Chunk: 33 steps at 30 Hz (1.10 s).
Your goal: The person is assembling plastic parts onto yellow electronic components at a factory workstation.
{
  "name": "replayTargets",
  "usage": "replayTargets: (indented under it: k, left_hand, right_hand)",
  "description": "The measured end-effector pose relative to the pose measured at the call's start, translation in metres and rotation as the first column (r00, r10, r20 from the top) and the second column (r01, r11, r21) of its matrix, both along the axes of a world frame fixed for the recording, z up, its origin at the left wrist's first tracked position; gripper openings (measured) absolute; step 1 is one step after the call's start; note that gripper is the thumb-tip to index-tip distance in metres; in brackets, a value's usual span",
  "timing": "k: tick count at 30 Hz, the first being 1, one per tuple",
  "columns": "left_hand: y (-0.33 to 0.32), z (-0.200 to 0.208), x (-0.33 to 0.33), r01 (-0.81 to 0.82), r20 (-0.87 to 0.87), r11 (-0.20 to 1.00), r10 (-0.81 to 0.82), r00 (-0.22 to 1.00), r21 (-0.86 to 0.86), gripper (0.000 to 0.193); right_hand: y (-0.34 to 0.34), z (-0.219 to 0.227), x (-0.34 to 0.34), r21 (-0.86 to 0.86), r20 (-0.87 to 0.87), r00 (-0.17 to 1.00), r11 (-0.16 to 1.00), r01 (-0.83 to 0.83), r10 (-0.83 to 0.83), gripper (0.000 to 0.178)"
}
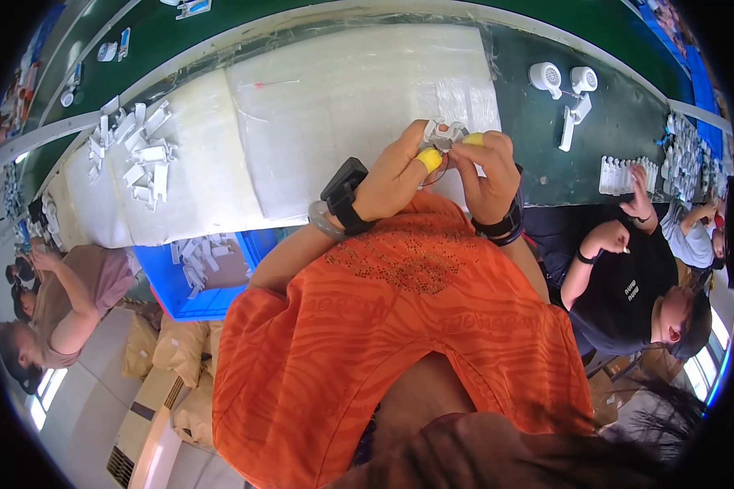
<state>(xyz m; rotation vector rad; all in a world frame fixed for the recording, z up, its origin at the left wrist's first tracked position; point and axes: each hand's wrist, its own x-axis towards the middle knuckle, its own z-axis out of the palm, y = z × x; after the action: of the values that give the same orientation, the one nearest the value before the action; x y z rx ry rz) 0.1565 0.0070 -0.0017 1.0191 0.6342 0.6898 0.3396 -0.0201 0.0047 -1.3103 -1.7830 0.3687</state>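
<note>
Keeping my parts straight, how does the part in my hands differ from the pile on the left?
The held part is single; the pile has many pieces. Your left hand and right hand grip the held part; the pile lies loose on the sheet. Both look mostly white.

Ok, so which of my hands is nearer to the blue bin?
Left. Your left hand is to the right of the blue bin and farther forward over the table; your right hand is farther off to the right, past the left one.
</note>
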Motion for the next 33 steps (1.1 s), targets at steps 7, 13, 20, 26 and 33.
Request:
replayTargets:
  k: [7, 13, 20, 26, 33]
  left_hand:
    - [0.0, 0.005, 0.0, 0.014, -0.006, 1.0, -0.014, 1.0, 0.016, 0.04]
    - [-0.002, 0.006, 0.003, -0.046, -0.082, 0.996, 0.052, 0.995, 0.074, 0.031]
    - [-0.001, 0.006, 0.002, -0.02, -0.116, 0.995, 0.031, 0.993, 0.093, 0.035]
    - [-0.002, 0.006, 0.002, -0.006, -0.132, 0.997, 0.017, 0.991, 0.083, 0.036]
    - [0.001, 0.006, 0.002, 0.028, -0.148, 0.997, -0.017, 0.989, 0.07, 0.035]
  right_hand:
    - [0.001, 0.002, 0.001, 0.017, -0.017, 0.999, 0.999, -0.034, 0.034, 0.023]
    - [0.0, -0.004, 0.001, 0.026, -0.031, 0.999, 0.999, -0.026, 0.027, 0.023]
    - [0.001, -0.004, 0.0, 0.036, -0.033, 0.999, 0.999, -0.014, 0.015, 0.024]
    - [0.001, -0.008, 0.001, 0.055, -0.029, 0.999, 0.998, -0.017, 0.018, 0.024]
    - [0.001, -0.007, 0.002, 0.064, -0.008, 1.0, 0.998, -0.013, 0.013, 0.022]
